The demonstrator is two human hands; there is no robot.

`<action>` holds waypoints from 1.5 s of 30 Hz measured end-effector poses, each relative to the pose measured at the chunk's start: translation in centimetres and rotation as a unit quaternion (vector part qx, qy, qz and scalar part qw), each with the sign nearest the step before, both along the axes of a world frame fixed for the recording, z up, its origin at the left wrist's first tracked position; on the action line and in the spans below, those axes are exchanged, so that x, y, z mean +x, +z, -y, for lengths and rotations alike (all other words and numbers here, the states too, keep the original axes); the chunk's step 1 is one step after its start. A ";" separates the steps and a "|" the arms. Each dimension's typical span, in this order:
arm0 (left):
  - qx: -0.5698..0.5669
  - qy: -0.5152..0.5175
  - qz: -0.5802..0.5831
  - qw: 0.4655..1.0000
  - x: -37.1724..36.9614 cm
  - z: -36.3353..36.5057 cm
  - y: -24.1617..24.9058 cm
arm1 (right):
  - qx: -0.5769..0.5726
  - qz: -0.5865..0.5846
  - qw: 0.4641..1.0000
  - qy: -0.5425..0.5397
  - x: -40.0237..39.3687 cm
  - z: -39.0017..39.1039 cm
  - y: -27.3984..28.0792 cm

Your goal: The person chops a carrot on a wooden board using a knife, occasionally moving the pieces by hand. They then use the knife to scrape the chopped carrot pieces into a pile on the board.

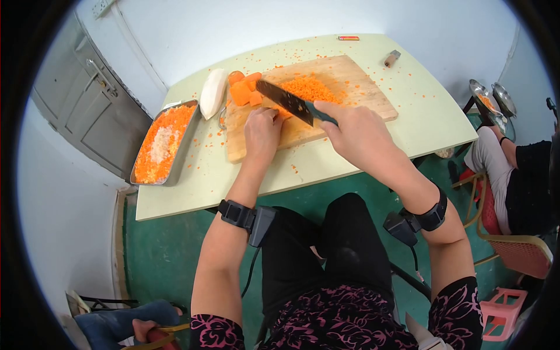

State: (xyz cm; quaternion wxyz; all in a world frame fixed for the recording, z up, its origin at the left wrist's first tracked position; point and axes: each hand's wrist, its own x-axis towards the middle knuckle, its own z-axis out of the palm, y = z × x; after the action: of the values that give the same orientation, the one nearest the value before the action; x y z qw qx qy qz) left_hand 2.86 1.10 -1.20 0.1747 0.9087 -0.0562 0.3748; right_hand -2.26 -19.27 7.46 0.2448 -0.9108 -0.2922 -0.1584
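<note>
My right hand (pixel 353 128) is wrapped round the dark handle of a wide-bladed knife (pixel 284 100), held over the wooden cutting board (pixel 370 93). My left hand (pixel 262 131) is at the board's left part, fingers curled on a piece of carrot (pixel 282 112) just under the blade. Diced carrot (pixel 312 88) lies in a heap behind the knife. Larger carrot chunks (pixel 242 92) sit at the board's back left corner. Beside them on the table is a peeled white radish (pixel 213 93).
A metal tray (pixel 185 144) of chopped orange and pale bits stands at the table's left. A red lighter-like object (pixel 349 38) and a small brownish object (pixel 392 58) lie at the back. To the right, a person sits near metal bowls (pixel 483 96) and a pink stool (pixel 503 312).
</note>
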 end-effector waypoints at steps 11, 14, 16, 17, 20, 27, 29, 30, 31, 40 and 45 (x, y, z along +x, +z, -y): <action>-0.042 -0.040 -0.010 0.998 0.0 -0.4 0.2 | -0.024 0.011 1.000 0.004 0.8 -0.5 -2.0; -0.087 -0.050 -0.037 0.994 -0.4 -0.4 0.5 | -0.005 0.025 0.999 0.019 0.8 -0.3 -2.2; -0.081 -0.051 -0.039 0.995 -0.3 -0.5 0.4 | -0.005 0.014 1.000 0.017 0.8 -0.2 -1.9; -0.087 -0.054 -0.045 0.994 -0.3 -0.5 0.4 | -0.004 0.009 1.000 0.015 0.8 -0.1 -1.7; -0.093 -0.053 -0.065 0.992 -0.7 -0.3 0.8 | 0.010 -0.011 1.000 0.011 1.3 0.2 -1.9; -0.104 -0.018 -0.071 0.992 -0.7 0.3 0.3 | 0.046 -0.046 0.998 0.010 1.9 0.9 -2.1; -0.089 -0.009 -0.085 0.992 -0.8 0.3 0.5 | 0.068 -0.030 0.997 0.020 2.2 1.0 -2.6; -0.088 -0.005 -0.087 0.992 -0.7 0.3 0.4 | 0.071 -0.027 0.997 0.018 2.1 1.1 -2.5; -0.087 -0.002 -0.089 0.992 -0.7 0.3 0.3 | 0.074 -0.024 0.997 0.017 1.8 1.1 -2.5; -0.110 0.009 -0.043 0.993 0.2 0.1 0.9 | 0.047 -0.056 0.997 0.003 1.7 1.2 -1.7; -0.116 -0.017 -0.151 0.982 0.5 -0.4 3.1 | 0.064 -0.056 0.996 0.005 1.8 1.4 -1.9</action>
State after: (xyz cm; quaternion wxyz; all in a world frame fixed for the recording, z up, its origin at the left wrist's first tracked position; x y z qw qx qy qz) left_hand 3.33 1.53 1.89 0.2919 0.9273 -0.0003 0.2342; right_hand -0.50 -20.68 5.57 0.3197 -0.8991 -0.2720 -0.1242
